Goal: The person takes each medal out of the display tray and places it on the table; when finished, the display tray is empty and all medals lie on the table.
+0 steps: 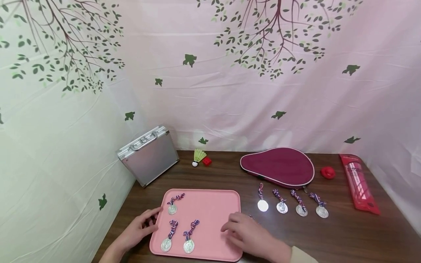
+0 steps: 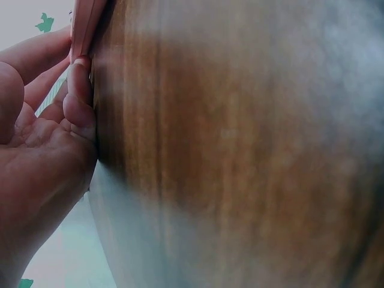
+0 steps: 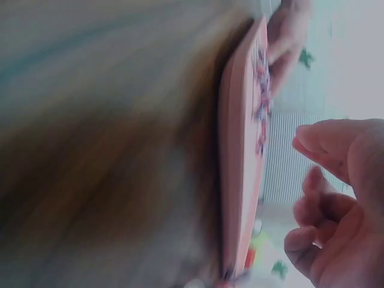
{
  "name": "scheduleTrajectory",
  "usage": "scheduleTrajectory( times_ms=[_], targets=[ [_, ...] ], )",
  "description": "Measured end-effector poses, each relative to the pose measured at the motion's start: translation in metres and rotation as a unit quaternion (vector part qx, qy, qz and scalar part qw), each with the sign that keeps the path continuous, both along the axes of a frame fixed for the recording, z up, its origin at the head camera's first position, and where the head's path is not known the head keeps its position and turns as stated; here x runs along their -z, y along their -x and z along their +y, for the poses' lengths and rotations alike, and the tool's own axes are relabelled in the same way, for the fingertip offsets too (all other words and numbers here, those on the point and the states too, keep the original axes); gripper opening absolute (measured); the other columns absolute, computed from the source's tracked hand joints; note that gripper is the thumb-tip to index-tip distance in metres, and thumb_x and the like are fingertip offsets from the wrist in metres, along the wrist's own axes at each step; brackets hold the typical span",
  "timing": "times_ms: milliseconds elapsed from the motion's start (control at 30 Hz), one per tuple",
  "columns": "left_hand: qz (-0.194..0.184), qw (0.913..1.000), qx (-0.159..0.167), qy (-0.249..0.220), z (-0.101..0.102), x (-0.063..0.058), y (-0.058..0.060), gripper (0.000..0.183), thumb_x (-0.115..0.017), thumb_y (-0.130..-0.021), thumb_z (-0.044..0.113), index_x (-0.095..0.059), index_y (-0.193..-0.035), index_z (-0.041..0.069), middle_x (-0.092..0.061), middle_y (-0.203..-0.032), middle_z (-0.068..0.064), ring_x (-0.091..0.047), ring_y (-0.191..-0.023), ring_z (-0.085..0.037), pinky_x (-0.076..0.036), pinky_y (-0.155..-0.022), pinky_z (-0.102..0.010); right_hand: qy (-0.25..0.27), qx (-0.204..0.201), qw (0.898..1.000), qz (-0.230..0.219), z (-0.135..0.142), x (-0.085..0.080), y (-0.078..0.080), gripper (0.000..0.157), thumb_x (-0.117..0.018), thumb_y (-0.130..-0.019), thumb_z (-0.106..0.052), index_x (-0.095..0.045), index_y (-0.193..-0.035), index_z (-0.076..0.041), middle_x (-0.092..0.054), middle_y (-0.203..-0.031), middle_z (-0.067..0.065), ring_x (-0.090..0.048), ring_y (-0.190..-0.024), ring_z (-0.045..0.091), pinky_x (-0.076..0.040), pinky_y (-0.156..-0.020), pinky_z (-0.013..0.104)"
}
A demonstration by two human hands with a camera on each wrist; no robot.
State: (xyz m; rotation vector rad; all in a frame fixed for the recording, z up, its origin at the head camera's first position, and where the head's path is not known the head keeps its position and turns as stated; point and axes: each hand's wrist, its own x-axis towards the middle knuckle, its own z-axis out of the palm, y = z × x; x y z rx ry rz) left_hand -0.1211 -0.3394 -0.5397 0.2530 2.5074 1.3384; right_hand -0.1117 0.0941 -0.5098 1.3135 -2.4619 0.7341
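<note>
A pink tray (image 1: 205, 204) lies on the table and bears three silver medals with knotted red, white and blue ribbons: an upper-left medal (image 1: 172, 209), a lower-left medal (image 1: 166, 244) and a lower-middle medal (image 1: 189, 246). My left hand (image 1: 139, 228) touches the tray's left rim with its thumb and fingers; the left wrist view shows fingertips against the rim (image 2: 86, 30). Over the tray's right side hovers my right hand (image 1: 245, 233). Its fingers (image 3: 336, 141) are loosely bent, and nothing shows between them in the right wrist view.
Several more medals (image 1: 281, 207) lie in a row right of the tray; a ribbon (image 1: 251, 216) peeks out behind my right hand. Farther back are a silver case (image 1: 151, 157), shuttlecock (image 1: 198, 156), red brick (image 1: 207, 161), maroon paddle case (image 1: 279, 166), small red hat (image 1: 327, 172) and red packet (image 1: 358, 182).
</note>
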Motion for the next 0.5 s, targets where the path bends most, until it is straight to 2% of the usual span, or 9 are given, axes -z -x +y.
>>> scheduleTrajectory(
  times_ms=[133,267,333,500],
  targets=[
    [-0.004,1.0000,0.001,0.000,-0.001,-0.001,0.001,0.053,-0.066,-0.089,0.020,-0.049,-0.139,0.021,-0.050,-0.111,-0.010,-0.049,-0.087,-0.020,-0.041,-0.069,-0.028,-0.048,-0.035,0.998,-0.020,-0.032,-0.003,-0.004,0.019,-0.069,-0.085,-0.022,-0.070,-0.103,-0.027,-0.055,-0.090,-0.014,-0.050,-0.082,0.000,-0.042,-0.078,0.019],
    [-0.001,1.0000,0.003,0.002,-0.002,0.000,0.001,0.053,-0.066,-0.089,0.021,-0.049,-0.139,0.022,-0.050,-0.111,-0.010,-0.049,-0.087,-0.020,-0.040,-0.069,-0.027,-0.082,-0.070,0.994,-0.001,-0.059,-0.003,-0.004,0.026,-0.067,-0.086,-0.022,-0.069,-0.111,-0.028,-0.058,-0.093,-0.015,-0.051,-0.082,0.000,-0.041,-0.079,0.016],
    [-0.001,1.0000,0.003,0.002,-0.002,0.001,0.001,0.053,-0.066,-0.089,0.021,-0.049,-0.139,0.022,-0.050,-0.111,-0.010,-0.049,-0.087,-0.020,-0.041,-0.069,-0.027,-0.095,-0.081,0.992,0.017,-0.071,-0.002,-0.004,0.028,-0.066,-0.087,-0.023,-0.068,-0.115,-0.028,-0.059,-0.092,-0.015,-0.051,-0.080,-0.001,-0.041,-0.077,0.016],
    [0.002,1.0000,0.006,-0.002,-0.003,0.002,0.000,0.053,-0.067,-0.089,0.020,-0.049,-0.138,0.022,-0.050,-0.111,-0.010,-0.049,-0.087,-0.020,-0.041,-0.068,-0.027,-0.136,-0.082,0.987,0.011,-0.092,0.002,-0.006,0.033,-0.064,-0.089,-0.025,-0.064,-0.122,-0.031,-0.060,-0.089,-0.015,-0.048,-0.073,-0.001,-0.040,-0.066,0.015]
  ],
)
